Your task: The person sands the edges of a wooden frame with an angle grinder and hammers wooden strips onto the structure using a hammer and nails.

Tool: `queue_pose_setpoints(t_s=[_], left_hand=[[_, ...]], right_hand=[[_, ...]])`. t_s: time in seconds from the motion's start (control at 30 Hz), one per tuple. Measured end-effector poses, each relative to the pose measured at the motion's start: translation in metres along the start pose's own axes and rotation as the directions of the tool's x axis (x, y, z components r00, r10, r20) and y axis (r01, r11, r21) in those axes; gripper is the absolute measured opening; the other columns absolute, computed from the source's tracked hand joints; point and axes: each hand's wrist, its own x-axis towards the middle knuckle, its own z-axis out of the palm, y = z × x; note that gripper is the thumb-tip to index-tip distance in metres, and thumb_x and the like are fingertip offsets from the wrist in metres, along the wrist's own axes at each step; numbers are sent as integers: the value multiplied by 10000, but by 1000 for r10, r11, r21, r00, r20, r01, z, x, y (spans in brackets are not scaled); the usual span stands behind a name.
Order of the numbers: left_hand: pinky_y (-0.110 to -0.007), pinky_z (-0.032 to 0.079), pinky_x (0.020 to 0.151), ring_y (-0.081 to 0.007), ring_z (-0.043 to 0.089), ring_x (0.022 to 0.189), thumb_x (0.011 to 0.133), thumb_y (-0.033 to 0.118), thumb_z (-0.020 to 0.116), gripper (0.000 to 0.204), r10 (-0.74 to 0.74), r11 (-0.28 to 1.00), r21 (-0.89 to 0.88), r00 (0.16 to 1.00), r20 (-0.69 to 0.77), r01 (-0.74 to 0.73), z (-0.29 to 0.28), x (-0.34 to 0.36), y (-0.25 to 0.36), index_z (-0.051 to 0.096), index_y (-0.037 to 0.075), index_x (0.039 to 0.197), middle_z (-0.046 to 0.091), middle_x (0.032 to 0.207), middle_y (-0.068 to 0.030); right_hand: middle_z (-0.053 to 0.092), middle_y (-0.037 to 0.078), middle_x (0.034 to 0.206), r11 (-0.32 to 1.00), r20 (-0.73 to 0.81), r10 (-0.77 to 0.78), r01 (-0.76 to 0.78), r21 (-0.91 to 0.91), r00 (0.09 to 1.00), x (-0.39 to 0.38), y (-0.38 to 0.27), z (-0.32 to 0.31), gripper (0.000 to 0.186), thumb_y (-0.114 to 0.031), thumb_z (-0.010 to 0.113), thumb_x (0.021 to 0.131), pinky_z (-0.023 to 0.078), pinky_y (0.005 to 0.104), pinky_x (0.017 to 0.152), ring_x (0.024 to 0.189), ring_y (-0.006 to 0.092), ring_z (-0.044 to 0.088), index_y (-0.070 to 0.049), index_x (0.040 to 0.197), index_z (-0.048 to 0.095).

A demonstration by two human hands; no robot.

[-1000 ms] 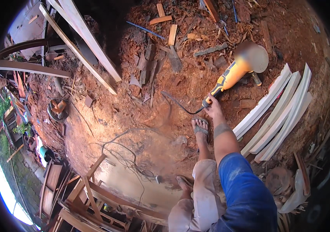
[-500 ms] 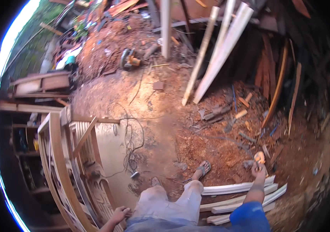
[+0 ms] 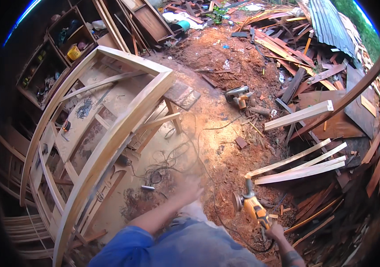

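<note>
My right hand (image 3: 274, 232) is closed round the rear end of a yellow angle grinder (image 3: 257, 210), held out to my right. The grinder's round disc (image 3: 237, 202) is on its left side, and a side handle (image 3: 248, 183) sticks out past the head. A dark cord trails below it. My left hand (image 3: 191, 191) is in front of my body above my legs, smeared by motion, so its fingers do not show clearly. To the left stands a large pale wooden frame (image 3: 118, 127), apart from both hands.
A dark cable (image 3: 167, 162) lies tangled on the ground beside a small white cylinder (image 3: 148, 188). Farther off sits another power tool (image 3: 240, 95). Pale boards (image 3: 303, 171) lean at the right, with scrap wood (image 3: 288, 49) heaped behind. Shelves (image 3: 72, 33) stand far left.
My view has swung to the left. The grinder, seen end-on before in my right hand, now shows from the side. My left hand has moved from beside the frame to in front of me.
</note>
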Motion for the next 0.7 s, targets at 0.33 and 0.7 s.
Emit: queue_pose_setpoints(t_s=[0.33,0.7], left_hand=[[-405,567,840,-257,661,971,851,381,772,873,-102,594,-410,570,816,692,-125,103,-73,302,15,1489,611,1181,-192],[-370,532,808,-245,681,909,719,238,722,488,-445,613,-534,813,375,582,-133,212,-36,703,57,1171,715,988,-138]], right_hand=[[574,146,855,723,-460,-683,431,-540,568,-160,-227,-448,437,-43,649,710,467,456,552,689,331,582,10,1132,549],[708,185,796,808,6,-573,563,174,820,39,-198,-495,435,-179,814,643,557,402,711,756,341,713,-24,1025,675]])
